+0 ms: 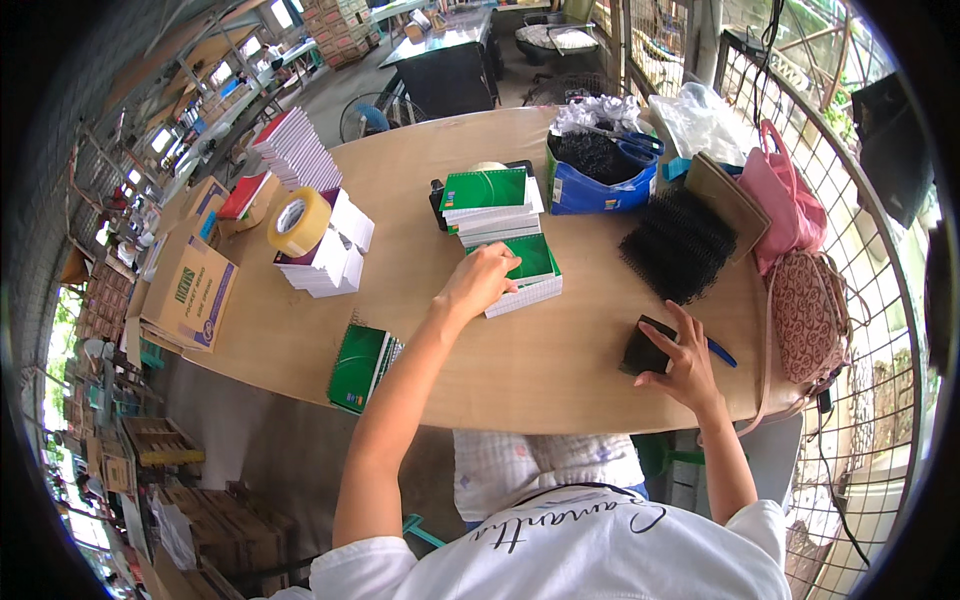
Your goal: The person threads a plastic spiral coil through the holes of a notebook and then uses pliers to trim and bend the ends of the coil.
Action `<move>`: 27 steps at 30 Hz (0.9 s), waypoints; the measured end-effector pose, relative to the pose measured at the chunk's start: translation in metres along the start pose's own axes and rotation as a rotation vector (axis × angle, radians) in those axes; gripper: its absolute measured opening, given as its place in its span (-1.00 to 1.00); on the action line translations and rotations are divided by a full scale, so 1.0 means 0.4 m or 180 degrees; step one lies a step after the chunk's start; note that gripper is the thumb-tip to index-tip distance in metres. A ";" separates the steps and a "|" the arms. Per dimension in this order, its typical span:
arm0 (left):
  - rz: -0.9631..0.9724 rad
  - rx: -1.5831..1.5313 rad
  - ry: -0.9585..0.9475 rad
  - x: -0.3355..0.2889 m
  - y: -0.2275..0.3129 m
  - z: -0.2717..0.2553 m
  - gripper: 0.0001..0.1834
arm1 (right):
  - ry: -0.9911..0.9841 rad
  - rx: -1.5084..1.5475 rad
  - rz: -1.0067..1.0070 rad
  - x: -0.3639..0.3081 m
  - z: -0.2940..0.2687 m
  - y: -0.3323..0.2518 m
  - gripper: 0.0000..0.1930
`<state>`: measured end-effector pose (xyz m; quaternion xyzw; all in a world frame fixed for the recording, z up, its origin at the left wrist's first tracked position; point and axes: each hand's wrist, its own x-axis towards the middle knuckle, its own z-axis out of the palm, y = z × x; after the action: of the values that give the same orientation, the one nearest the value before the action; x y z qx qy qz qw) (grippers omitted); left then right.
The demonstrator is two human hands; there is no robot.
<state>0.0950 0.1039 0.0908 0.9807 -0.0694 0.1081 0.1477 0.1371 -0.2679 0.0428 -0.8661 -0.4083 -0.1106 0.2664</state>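
Two hands out. Left hand (482,280) half-curled, fingertips on green-covered white-paper stack (538,262), mid-table (480,370), probably steadying it; pinch, we cannot tell. Right hand (690,363) loosely spread over small dark block (642,352); grip, we cannot tell. Blue open-topped box (600,196) keeps black wiry coils (590,158) together, blue-handled scissors (641,150) atop.

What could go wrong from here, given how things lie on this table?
The green notebooks by the near edge, close to the left arm, could get knocked off. The tape roll, perched on a white-paged pile, might slide if bumped. The left hand, on the nearer middle stack, could skew it.
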 end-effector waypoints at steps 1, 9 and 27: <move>0.0050 0.0014 -0.0027 0.001 -0.003 -0.004 -0.57 | -0.0021 0.0043 -0.0007 0.000 -0.002 0.001 -0.15; 0.0267 0.0236 -0.0044 -0.003 -0.016 0.007 -0.63 | -0.0168 0.0520 -0.0070 0.053 -0.056 -0.049 -0.19; 0.0229 -0.0351 0.0056 0.005 -0.030 -0.002 -0.70 | -0.0513 0.3866 0.0755 0.365 0.044 -0.137 -0.43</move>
<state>0.0987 0.1153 0.0885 0.9669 -0.1091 0.1180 0.1982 0.1886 -0.1348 0.1083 -0.6051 -0.3181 0.2373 0.6902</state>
